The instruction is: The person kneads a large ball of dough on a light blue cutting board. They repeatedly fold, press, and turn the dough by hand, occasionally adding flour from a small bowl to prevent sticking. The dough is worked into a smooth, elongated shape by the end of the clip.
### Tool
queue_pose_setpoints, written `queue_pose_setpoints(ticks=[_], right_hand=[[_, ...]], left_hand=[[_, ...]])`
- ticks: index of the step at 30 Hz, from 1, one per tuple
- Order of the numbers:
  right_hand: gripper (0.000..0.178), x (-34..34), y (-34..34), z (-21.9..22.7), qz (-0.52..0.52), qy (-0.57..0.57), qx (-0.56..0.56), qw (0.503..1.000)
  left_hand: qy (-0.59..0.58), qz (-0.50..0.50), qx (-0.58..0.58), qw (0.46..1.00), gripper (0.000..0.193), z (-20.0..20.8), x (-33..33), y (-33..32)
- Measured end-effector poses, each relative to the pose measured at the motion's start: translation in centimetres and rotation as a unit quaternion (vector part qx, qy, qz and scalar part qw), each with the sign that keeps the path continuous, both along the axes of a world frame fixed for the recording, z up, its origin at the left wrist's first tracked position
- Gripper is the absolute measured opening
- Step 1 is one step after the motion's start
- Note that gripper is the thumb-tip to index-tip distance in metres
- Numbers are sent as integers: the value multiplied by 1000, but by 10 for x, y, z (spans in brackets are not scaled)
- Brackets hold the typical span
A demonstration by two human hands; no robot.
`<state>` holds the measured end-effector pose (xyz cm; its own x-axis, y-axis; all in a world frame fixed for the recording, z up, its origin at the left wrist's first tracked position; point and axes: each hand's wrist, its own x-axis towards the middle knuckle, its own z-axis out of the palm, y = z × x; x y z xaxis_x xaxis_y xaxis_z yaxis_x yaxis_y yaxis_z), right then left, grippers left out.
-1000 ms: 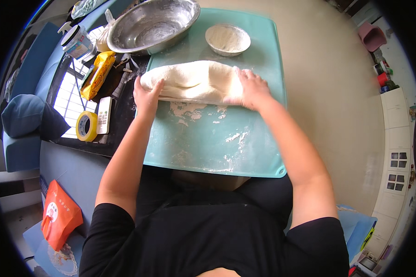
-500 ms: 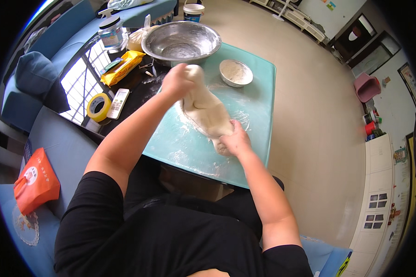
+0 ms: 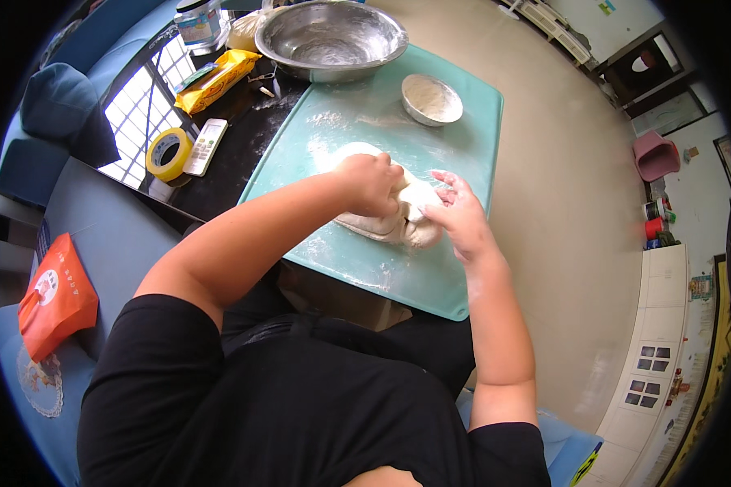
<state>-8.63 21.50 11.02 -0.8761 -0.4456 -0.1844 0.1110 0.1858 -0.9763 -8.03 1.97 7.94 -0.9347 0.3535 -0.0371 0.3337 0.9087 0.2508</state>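
On the teal board (image 3: 481, 114), I find left hand (image 3: 369, 185) fingers clamped on dough (image 3: 378, 228), right hand (image 3: 463, 223) fingers apart; I advise even pressure.

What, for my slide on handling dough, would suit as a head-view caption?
Left hand on pale dough, right hand at its edge, on a teal board; small bowl and metal basin beyond.
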Motion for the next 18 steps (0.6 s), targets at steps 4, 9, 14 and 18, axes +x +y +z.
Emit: queue_pose_setpoints(ticks=[4,9,14,18], right_hand=[[53,21,7,-42,5,60,-147,987],[23,-6,-24,-77,-35,580,91,809],[29,-30,-85,-36,73,592,184,782],[44,-43,-118,-30,248,429,294,818]], left_hand=[[74,3,232,970,25,-28,9,-34],[209,78,293,930,19,-51,40,-21],[266,105,347,893,11,-62,43,-24],[183,148,403,884,11,-56,57,-38]])
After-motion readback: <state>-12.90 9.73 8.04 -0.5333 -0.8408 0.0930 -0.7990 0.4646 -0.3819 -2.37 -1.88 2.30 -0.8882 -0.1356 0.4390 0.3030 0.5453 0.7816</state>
